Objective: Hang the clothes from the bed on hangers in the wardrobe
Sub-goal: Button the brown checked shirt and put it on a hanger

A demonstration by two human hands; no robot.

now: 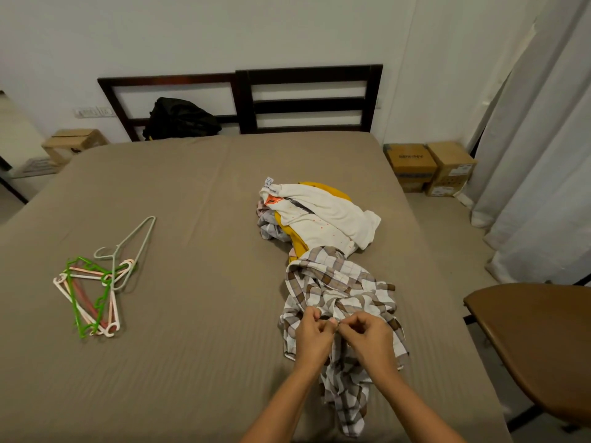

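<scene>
A brown and white checked shirt (339, 282) lies crumpled on the bed (198, 193), right of centre. My left hand (311, 337) and my right hand (367, 338) sit close together on its front, each pinching the fabric between fingers and thumb. Behind the shirt lies a pile of clothes with a white garment (329, 215) on top and a yellow one (295, 241) under it. On the left side of the bed is a heap of plastic hangers (92, 292), green, pink and white, with a pale green hanger (134, 244) beside them. The wardrobe is out of view.
A black bag (179, 118) leans against the dark headboard (307, 100). Cardboard boxes (428, 167) stand on the floor at the far right, another box (73, 143) at the far left. A brown chair seat (540, 340) and grey curtains (543, 155) are on the right.
</scene>
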